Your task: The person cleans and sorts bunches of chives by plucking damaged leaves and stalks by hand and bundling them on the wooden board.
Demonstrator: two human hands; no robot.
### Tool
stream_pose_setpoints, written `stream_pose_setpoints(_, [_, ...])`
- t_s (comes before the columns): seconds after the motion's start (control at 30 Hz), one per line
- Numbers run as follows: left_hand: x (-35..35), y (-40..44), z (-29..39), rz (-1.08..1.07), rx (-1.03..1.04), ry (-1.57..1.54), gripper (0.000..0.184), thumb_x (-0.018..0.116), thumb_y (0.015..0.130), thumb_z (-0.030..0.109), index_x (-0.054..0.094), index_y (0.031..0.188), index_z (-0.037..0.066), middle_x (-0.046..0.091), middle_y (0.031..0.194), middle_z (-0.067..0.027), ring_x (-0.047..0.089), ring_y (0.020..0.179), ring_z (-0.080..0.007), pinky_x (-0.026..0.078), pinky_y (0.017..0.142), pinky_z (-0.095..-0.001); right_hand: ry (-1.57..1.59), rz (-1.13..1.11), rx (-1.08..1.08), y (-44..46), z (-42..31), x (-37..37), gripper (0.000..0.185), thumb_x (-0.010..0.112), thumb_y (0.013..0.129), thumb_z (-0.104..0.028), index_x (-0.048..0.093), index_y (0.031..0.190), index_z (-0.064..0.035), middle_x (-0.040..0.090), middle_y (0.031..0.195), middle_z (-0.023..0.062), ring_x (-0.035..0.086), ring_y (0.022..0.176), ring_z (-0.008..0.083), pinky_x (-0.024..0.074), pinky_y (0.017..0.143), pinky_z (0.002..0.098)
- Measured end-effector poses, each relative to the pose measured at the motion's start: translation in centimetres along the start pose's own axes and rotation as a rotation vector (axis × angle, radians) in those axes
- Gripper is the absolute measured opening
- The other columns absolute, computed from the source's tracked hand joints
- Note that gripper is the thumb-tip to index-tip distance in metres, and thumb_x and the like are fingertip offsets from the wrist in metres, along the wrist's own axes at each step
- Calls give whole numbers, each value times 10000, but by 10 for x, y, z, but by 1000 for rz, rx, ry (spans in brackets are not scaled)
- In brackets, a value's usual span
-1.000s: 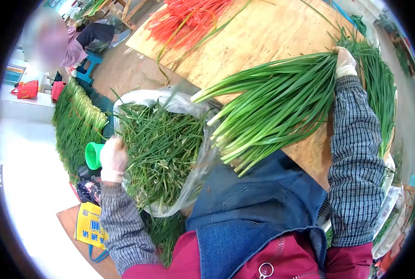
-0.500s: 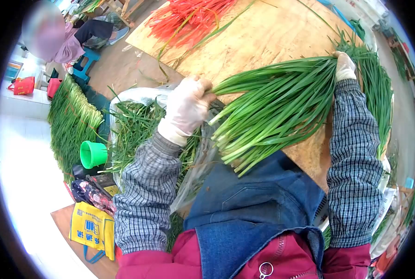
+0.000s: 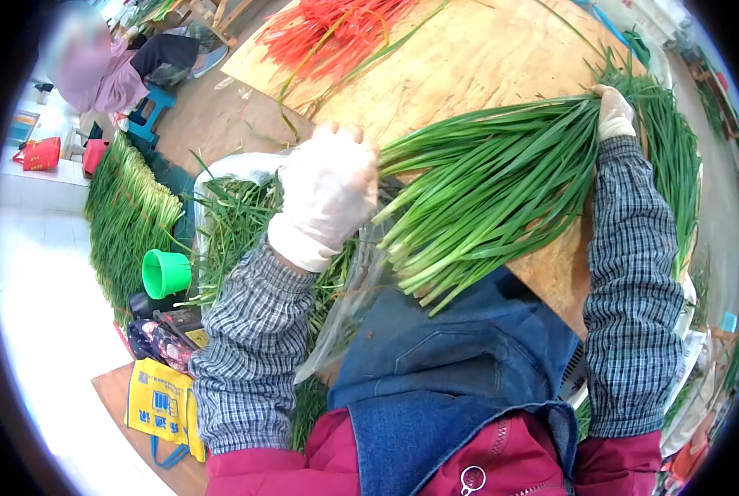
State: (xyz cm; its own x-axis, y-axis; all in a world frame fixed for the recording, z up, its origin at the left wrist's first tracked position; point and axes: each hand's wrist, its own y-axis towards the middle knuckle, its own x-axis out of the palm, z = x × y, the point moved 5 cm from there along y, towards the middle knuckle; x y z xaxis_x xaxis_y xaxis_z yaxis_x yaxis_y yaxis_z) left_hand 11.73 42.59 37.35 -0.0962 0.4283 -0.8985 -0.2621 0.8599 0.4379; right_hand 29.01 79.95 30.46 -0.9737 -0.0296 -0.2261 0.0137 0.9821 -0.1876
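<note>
My right hand [image 3: 614,111], gloved in white, grips a bunch of garlic chives [image 3: 493,182] at its leafy end. The bunch fans out toward me to the left, its pale stem ends hanging over the table edge above my apron. My left hand [image 3: 330,186], also gloved, is closed just left of the stem ends. Its fingers are curled and partly hidden, so whatever they hold cannot be made out. Beneath that hand, a plastic-lined container [image 3: 208,175] holds loose green leaves [image 3: 235,211]. More garlic chives [image 3: 663,149] lie on the table beyond my right hand.
Red plastic ties [image 3: 328,33] lie on the wooden table [image 3: 468,54]. To the left are stacked chives [image 3: 125,223], a green bucket [image 3: 167,274] and a yellow bag [image 3: 162,401]. Another person [image 3: 96,70] sits at the upper left near a blue stool [image 3: 150,116].
My left hand has moved slightly left and turned, its back now more toward me. The right hand keeps its grip, and the bunch has barely shifted.
</note>
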Motion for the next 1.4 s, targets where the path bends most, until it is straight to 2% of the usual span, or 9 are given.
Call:
stream_pose_setpoints(0.23, [-41, -88, -81, -6, -403, -331, 48, 616, 705, -12, 582, 736, 1, 576, 699, -133, 555, 633, -291, 448, 594, -327, -248, -40, -264, 93, 33, 4, 229, 645, 693, -144, 621, 837, 33, 626, 797, 103, 589, 670, 201, 476, 628, 306])
stream_pose_setpoints(0.4, [-49, -232, -149, -774, -656, 662, 69, 588, 728, 83, 620, 778, 48, 601, 754, -127, 582, 697, -296, 471, 635, -369, -257, -96, -211, 51, 19, 4, 126, 602, 726, -137, 632, 734, -15, 617, 710, 68, 569, 599, 167, 460, 565, 273])
stream_pose_setpoints(0.53, [-33, -148, -41, -108, -408, -354, 179, 649, 706, 75, 607, 880, 72, 584, 825, -120, 562, 690, -282, 476, 622, -344, -182, -114, -218, 63, 21, 8, 125, 608, 718, -139, 630, 693, -18, 617, 704, 66, 569, 599, 166, 457, 563, 278])
stream_pose_setpoints(0.6, [-25, -106, 9, 44, -228, -440, 168, 670, 697, 89, 596, 847, 72, 564, 758, -111, 553, 667, -276, 465, 604, -356, 292, -60, 78, 13, 15, 8, 128, 614, 712, -153, 634, 694, -28, 619, 707, 61, 569, 604, 160, 456, 579, 281])
stream_pose_setpoints(0.73, [-2, -61, 55, -221, -124, -265, 152, 666, 699, 161, 545, 735, 75, 537, 691, -79, 546, 639, -250, 458, 575, -358, -586, -75, -200, 33, 6, 3, 237, 578, 775, -213, 638, 816, 13, 640, 844, 97, 599, 803, 185, 460, 693, 272])
stream_pose_setpoints(0.87, [18, -54, 39, -58, -118, -283, 163, 666, 689, 160, 529, 707, 75, 523, 654, -81, 546, 613, -254, 454, 565, -357, 206, -79, 146, 27, 19, 9, 277, 561, 795, -227, 619, 875, 32, 635, 834, 117, 602, 737, 198, 472, 664, 285])
stream_pose_setpoints(1.0, [28, -55, -14, -145, -683, -1021, 111, 670, 711, 92, 653, 793, 18, 608, 684, -42, 553, 622, -133, 443, 572, -251, 142, -365, 87, 39, 8, 22, 187, 529, 822, -142, 618, 914, -6, 644, 829, 87, 600, 744, 180, 478, 699, 299])
stream_pose_setpoints(1.17, [12, -56, -38, -216, -898, -997, 156, 573, 803, 151, 666, 803, 26, 523, 568, 17, 384, 474, -29, 270, 444, -173, -994, -86, -840, 42, 3, 35, 184, 519, 821, -179, 604, 825, -16, 626, 789, 83, 582, 688, 197, 486, 646, 310])
stream_pose_setpoints(1.4, [-42, -189, -120, -313, -1175, -529, 183, 592, 779, 156, 665, 863, 11, 548, 552, -50, 491, 460, -122, 391, 447, -240, -1087, 19, -712, 147, 60, 43, 136, 575, 795, -168, 677, 872, -120, 649, 940, 66, 618, 892, 211, 502, 709, 310])
